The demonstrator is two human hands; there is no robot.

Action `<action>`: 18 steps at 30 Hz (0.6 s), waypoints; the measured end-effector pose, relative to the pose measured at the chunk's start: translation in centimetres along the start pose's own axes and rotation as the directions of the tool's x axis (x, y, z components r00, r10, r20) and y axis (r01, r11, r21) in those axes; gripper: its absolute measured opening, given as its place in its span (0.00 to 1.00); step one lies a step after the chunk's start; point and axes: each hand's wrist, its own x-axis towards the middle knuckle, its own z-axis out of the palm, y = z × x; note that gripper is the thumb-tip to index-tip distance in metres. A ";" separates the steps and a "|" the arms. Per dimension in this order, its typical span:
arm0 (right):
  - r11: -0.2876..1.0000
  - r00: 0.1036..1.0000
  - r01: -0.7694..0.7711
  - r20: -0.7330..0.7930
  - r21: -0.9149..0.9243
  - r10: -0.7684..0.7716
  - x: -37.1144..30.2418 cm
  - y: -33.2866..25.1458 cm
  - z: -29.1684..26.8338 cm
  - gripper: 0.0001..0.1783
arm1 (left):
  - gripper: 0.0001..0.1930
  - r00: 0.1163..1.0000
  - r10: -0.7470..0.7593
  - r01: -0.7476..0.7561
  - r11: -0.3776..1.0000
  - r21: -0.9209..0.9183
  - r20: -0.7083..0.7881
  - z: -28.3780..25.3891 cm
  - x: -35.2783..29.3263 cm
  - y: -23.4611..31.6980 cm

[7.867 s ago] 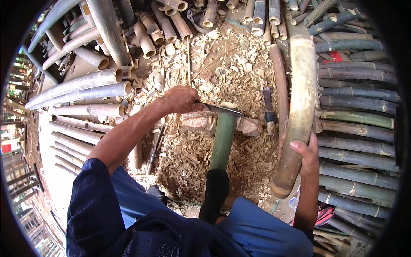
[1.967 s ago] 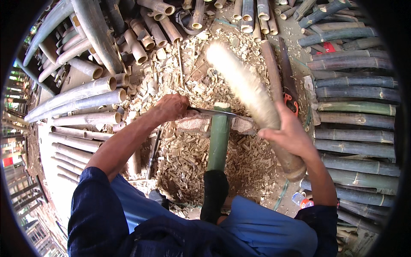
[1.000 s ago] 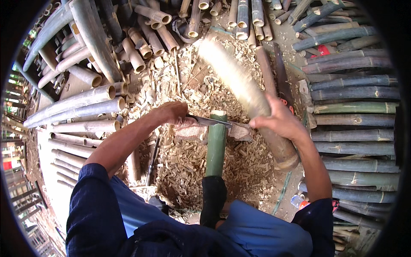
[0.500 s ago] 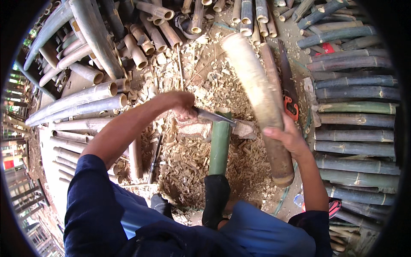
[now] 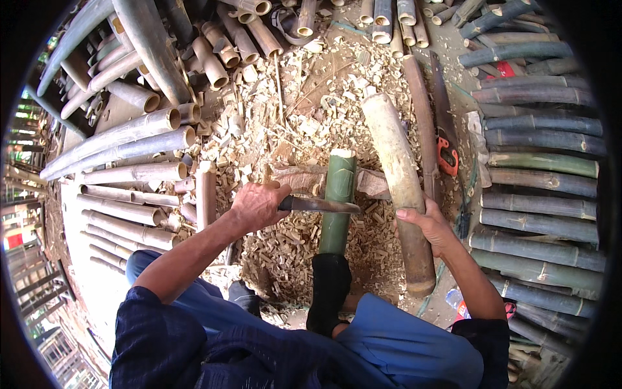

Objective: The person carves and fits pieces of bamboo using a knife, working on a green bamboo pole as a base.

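Observation:
My left hand (image 5: 260, 203) is closed around the handle of a knife (image 5: 321, 205), its blade lying crosswise over a green bamboo piece (image 5: 338, 178). The bamboo's far end rests on a reddish wood block (image 5: 299, 178), and a pale cut mark shows just beyond the blade. My foot in a black sock (image 5: 329, 275) is against its near end. To the right, my right hand (image 5: 429, 223) grips the lower part of a thick wooden club (image 5: 393, 152), pale at the top and brown below. The club stands apart from the blade.
Wood chips (image 5: 278, 259) cover the ground around the block. A saw with an orange handle (image 5: 447, 155) lies beyond my right hand, beside a long brown strip (image 5: 421, 123). Stacked dark bamboo poles (image 5: 541, 201) line the right side; cut bamboo lengths (image 5: 139, 172) lie at the left.
My left hand and the knife have come nearer to me, so the blade now crosses lower on the green bamboo. The club in my right hand has also come nearer.

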 end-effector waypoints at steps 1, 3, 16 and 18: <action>0.998 0.999 0.047 -0.003 -0.041 -0.047 0.2 0.2 0.0 0.41 | 0.20 1.000 -0.026 0.026 1.000 -0.015 0.002 0.0 0.0 0.2; 0.960 0.980 0.195 0.001 -0.199 -0.199 0.5 0.3 0.0 0.41 | 0.20 0.999 -0.036 0.036 0.999 -0.025 -0.020 0.0 0.1 0.2; -0.554 0.426 0.645 0.849 -0.527 -0.312 5.0 -2.2 -2.5 0.49 | 0.11 0.982 -0.107 0.102 0.994 0.042 0.158 -0.9 2.1 0.0; -0.473 0.650 0.543 0.704 -0.694 -0.286 5.8 -2.7 -2.1 0.45 | 0.11 0.982 -0.112 0.105 0.993 0.057 0.151 -0.5 2.2 -0.3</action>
